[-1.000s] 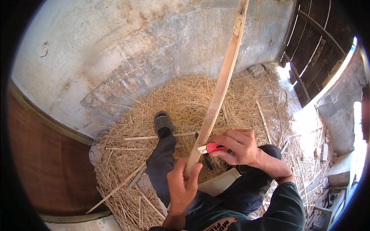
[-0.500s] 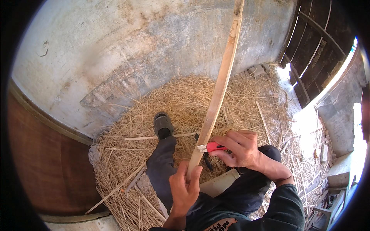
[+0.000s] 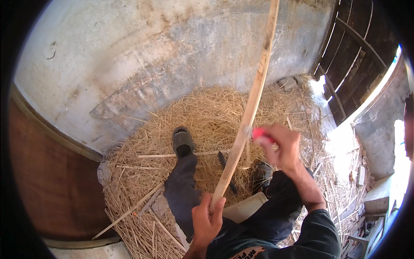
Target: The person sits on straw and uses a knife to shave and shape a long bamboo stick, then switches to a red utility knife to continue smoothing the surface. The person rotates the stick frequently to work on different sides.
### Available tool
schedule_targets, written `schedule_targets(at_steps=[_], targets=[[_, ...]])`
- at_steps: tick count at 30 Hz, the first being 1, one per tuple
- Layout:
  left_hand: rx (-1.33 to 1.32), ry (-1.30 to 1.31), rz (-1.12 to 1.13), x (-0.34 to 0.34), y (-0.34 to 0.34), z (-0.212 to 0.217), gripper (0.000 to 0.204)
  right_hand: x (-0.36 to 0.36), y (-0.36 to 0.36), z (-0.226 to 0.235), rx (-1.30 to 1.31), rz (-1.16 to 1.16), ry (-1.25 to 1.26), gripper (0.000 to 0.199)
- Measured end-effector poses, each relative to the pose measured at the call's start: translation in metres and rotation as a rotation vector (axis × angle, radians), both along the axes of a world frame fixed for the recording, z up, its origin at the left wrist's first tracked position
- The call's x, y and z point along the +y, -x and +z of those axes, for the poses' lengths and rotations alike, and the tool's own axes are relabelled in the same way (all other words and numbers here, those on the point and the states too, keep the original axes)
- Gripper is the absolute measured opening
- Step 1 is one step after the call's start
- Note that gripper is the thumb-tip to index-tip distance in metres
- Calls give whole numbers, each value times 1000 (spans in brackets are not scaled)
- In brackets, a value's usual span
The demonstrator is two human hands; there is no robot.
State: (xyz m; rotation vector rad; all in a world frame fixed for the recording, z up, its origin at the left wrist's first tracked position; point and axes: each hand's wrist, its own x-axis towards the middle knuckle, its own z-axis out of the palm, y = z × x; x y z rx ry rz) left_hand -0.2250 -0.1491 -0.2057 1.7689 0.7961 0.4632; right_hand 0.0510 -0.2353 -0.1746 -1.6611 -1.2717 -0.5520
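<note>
Head view shows the whole of it: a long bamboo strip (image 3: 252, 99) runs from my left hand (image 3: 207, 220), low and close to my lap, up and away to the right until it leaves the top edge of the picture. Its long axis leans steeply, near upright, crossing above the straw pile (image 3: 207, 112) that lies against the grey plastered wall (image 3: 129, 64).

My left hand is the nearer one to the strip's lower end; its fingers are wrapped closed around that end, thumb up, wrist coming in from the lower edge.

My right hand (image 3: 282, 146) sits higher and just to the right of the strip, about midway along the part I can see. It is closed around a red-handled knife (image 3: 261, 134); the blade itself is blurred, so I cannot tell whether it touches the strip's edge. That forearm is bent across my knee, sleeve dark.

My feet in dark sandals (image 3: 183, 140) rest on the straw beneath.
</note>
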Motion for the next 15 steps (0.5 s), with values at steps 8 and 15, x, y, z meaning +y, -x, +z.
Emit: schedule_targets(at_steps=[8,15], targets=[[213,56,-135,-18,50,-24,31,-31,-148,3,243,-568,16,36],[130,212,-121,-5,57,-31,33,-41,-124,-2,254,-450,403,42]])
